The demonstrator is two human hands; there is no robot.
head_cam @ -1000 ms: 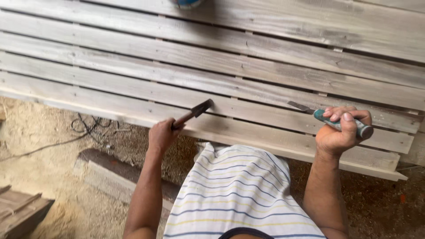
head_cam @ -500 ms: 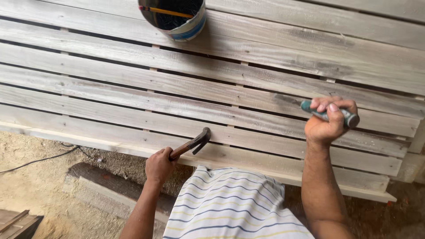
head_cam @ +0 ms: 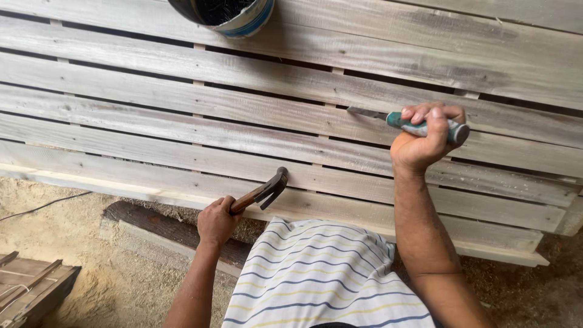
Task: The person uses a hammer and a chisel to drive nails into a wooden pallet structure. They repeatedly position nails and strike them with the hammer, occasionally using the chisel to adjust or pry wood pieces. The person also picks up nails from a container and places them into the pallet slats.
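Observation:
A slatted panel of pale grey wooden boards [head_cam: 182, 115] fills the upper view. My right hand [head_cam: 422, 143] grips a chisel with a green handle [head_cam: 425, 129]; its metal blade points left and its tip rests at a gap between two slats. My left hand [head_cam: 217, 222] holds a hammer [head_cam: 264, 191] by its wooden handle, the dark head raised just over the panel's lower slats. My striped white shirt shows at the bottom between both arms.
A round bucket [head_cam: 234, 18] with a blue band stands on the panel at the top. Sawdust covers the ground at the left. A dark timber beam [head_cam: 158, 225] lies under the panel's near edge, and wooden boards [head_cam: 30, 288] sit at the bottom left. A thin cable [head_cam: 42, 206] crosses the sawdust.
The view has shifted down, bringing the bucket into sight. My left hand with the hammer has dropped toward the panel's near edge. My right hand keeps the chisel at the slat gap.

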